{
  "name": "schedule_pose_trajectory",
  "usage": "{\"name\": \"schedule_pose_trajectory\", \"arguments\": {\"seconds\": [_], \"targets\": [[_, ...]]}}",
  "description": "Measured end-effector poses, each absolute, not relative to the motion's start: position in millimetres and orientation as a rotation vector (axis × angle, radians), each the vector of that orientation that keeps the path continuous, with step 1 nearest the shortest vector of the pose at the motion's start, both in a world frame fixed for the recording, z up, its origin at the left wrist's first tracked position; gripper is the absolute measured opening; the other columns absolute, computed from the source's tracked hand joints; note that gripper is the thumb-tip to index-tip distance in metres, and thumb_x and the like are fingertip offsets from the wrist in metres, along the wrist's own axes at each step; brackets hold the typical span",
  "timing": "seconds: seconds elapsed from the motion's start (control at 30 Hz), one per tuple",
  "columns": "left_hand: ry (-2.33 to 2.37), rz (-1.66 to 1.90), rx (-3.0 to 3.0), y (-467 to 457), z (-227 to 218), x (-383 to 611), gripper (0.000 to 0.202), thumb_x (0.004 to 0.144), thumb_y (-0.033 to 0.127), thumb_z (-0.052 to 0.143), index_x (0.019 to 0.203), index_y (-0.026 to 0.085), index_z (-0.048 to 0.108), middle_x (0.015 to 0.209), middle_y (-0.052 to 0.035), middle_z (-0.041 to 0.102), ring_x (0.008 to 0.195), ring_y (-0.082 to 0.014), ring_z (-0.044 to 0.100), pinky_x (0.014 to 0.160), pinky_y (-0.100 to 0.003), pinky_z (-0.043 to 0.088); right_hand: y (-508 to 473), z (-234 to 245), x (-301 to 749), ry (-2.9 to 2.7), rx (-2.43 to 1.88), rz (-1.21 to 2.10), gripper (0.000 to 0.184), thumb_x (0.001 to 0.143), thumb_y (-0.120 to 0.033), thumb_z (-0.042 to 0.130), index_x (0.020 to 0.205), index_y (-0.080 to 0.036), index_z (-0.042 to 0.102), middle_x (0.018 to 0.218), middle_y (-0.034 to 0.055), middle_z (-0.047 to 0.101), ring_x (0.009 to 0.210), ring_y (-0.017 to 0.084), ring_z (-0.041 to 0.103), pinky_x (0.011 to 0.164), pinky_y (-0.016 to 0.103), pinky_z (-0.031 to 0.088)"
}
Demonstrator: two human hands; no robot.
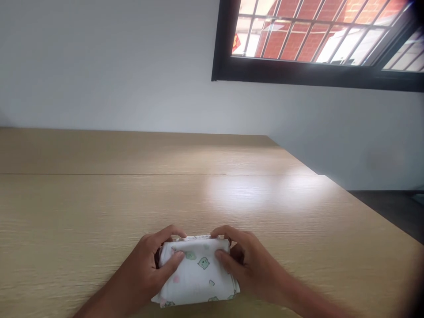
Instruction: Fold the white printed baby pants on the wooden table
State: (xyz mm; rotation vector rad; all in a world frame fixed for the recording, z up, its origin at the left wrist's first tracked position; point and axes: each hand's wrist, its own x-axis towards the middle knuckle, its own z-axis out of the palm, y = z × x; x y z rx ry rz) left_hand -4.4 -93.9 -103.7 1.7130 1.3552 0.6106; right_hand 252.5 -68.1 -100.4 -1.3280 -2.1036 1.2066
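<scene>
- I counted two bare hands at the bottom centre of my view: one left hand [152,260] and one right hand [247,256].
- Both hands were partly closed on one folded cloth [198,285], each thumb on its upper face and each index finger at its far edge; I could not make out all the other fingers.
- The cloth was at the bottom centre, white, layered, printed with small green figures and pink spots.
- I saw two pale wood-grain tabletops [82,212], meeting at one seam across mid-frame, with glare right of centre.
- A plain grey-white wall [115,66] filled the upper left.
- One dark window frame [298,72] crossed the upper right, with metal bars and red brickwork [304,42] beyond.
- Dark floor [380,212] showed at the right edge.
</scene>
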Motion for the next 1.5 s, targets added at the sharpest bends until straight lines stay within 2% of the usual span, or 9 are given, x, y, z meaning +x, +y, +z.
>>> {"name": "schedule_pose_trajectory", "arguments": {"seconds": [0.23,0.37,0.47,0.6,0.77,0.83,0.93,1.07,1.5], "targets": [[1.358,0.554,1.855,-97.2,-101.7,-3.3,0.009,0.09,0.026,0.053,0.098,0.025,0.05,0.076,0.0041,0.051,0.063,-0.0144,0.046,0.054,-0.022,0.037,-64.7,-103.1,253.3,-2.139,-1.318,1.038,0.021,0.096,-0.037,0.051,0.107,-0.024,0.063,0.066,-0.0029,0.048,0.056,0.012,0.044,0.05,0.024,0.035],[1.265,0.693,1.998,-99.0,-102.1,-2.8,0.027,0.086,0.015,0.052,0.111,0.027,0.049,0.104,-0.002,0.053,0.082,-0.0173,0.055,0.067,-0.026,0.046,-64.3,-105.5,252.0,-2.179,-1.248,0.891,0.013,0.093,-0.03,0.055,0.102,-0.023,0.063,0.072,-0.0013,0.052,0.059,0.013,0.047,0.052,0.024,0.037],[1.178,0.91,2.187,-101.8,-103.3,-2.1,0.028,0.089,0.01,0.049,0.113,0.025,0.05,0.109,-0.0054,0.05,0.09,-0.0184,0.057,0.075,-0.03,0.05,-68.0,-106.9,250.2,-2.098,-1.111,0.686,0.009,0.094,-0.024,0.056,0.101,-0.022,0.061,0.079,0.0007,0.052,0.063,0.013,0.049,0.053,0.025,0.04],[1.049,1.206,2.557,-107.0,-96.8,2.9,0.025,0.086,0.003,0.05,0.105,0.018,0.056,0.103,-0.0088,0.06,0.098,-0.0222,0.057,0.084,-0.035,0.05,-79.1,-101.6,247.4,-2.035,-0.871,0.402,0.012,0.092,-0.013,0.058,0.101,-0.02,0.059,0.088,0.0041,0.054,0.077,0.017,0.053,0.065,0.029,0.046],[0.674,0.962,2.978,-112.5,-86.0,13.8,0.026,0.093,0.0,0.046,0.104,0.013,0.065,0.095,-0.0063,0.075,0.099,-0.0218,0.066,0.104,-0.038,0.045,-87.2,-94.9,245.6,-2.277,-0.539,0.221,0.014,0.086,-0.003,0.061,0.089,-0.017,0.059,0.08,0.0029,0.058,0.073,0.016,0.051,0.07,0.032,0.046],[0.608,0.83,2.966,-113.7,-86.5,17.2,0.031,0.097,0.001,0.039,0.101,0.014,0.067,0.091,-0.0059,0.075,0.093,-0.0206,0.068,0.101,-0.038,0.049,-86.2,-96.1,246.2,-2.386,-0.435,0.213,0.015,0.089,-0.002,0.058,0.086,-0.017,0.058,0.077,0.0014,0.06,0.072,0.015,0.051,0.07,0.032,0.045],[0.689,0.772,2.892,-112.8,-92.5,20.2,0.037,0.099,0.002,0.034,0.089,0.015,0.068,0.079,-0.006,0.071,0.076,-0.019,0.065,0.077,-0.036,0.056,-82.6,-100.8,247.3,-2.501,-0.356,0.25,0.017,0.096,-0.006,0.049,0.088,-0.018,0.058,0.08,0.0009,0.063,0.074,0.015,0.052,0.072,0.034,0.044],[0.731,0.81,2.837,-107.8,-101.9,21.9,0.034,0.1,0.008,0.038,0.079,0.014,0.064,0.069,-0.0043,0.064,0.065,-0.0177,0.059,0.06,-0.032,0.049,-79.0,-106.3,245.9,-2.583,-0.372,0.205,0.026,0.098,-0.007,0.044,0.078,-0.017,0.057,0.081,0.0003,0.064,0.072,0.015,0.05,0.071,0.033,0.043],[0.767,0.831,2.659,-103.1,-94.5,9.6,0.025,0.091,0.006,0.051,0.073,0.019,0.064,0.066,-0.0009,0.064,0.074,-0.018,0.063,0.085,-0.033,0.054,-72.2,-102.2,247.4,-2.661,-0.4,0.197,0.026,0.091,-0.013,0.058,0.067,-0.018,0.053,0.071,-0.0015,0.06,0.07,0.013,0.051,0.073,0.03,0.044]]}}
